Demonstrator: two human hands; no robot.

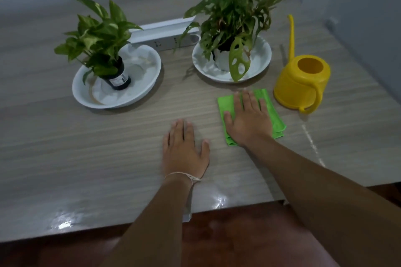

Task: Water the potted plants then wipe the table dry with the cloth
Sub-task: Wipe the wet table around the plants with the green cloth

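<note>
Two potted plants stand on a wood-grain table [86, 147]. The left plant [102, 34] sits in a black pot in a white dish [95, 97]. The right plant [234, 17] is in a white pot on a white saucer [260, 58]. A yellow watering can [301, 82] stands upright at the right. A folded green cloth [275, 115] lies flat in front of the right saucer. My right hand [249, 121] rests flat on the cloth, fingers spread. Flat on the bare table to the left of the cloth lies my left hand [184, 149], holding nothing.
A white power strip [167, 41] and a white box-like object [162, 28] lie behind and between the plants. Shiny patches [65, 221] show near the table's front edge. A wall runs behind the table, and the table's right edge is past the can.
</note>
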